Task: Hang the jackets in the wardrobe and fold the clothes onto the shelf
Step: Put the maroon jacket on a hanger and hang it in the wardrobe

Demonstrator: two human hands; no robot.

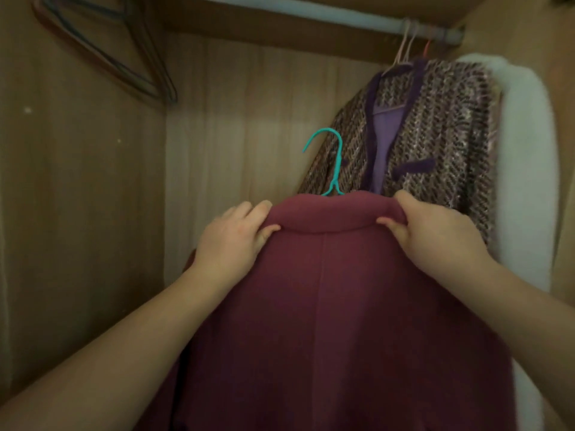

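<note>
The person is holding a dark red jacket up inside the wardrobe, with its back facing the camera. The left hand is pinching the left end of the folded collar, thumb under and fingers over the top. The right hand is pinching the right end of the collar the same way. A teal hanger is poking up out of the neck of the jacket, and its hook is hanging free in the air, well below the rail. The jacket is looking thick and soft, like wool, so it is probably a bit heavy and floppy, and it is likely to sag if held by one corner. It is not looking slippery. The hanger is looking thin, so it may be tipping about inside the shoulders. A good place to take hold is the neck of the hanger just under the hook, with the other hand holding up a shoulder. A tweed jacket and a fluffy white coat are already hanging on the rail at the right. Some bare hangers are hanging at the top left.
</note>
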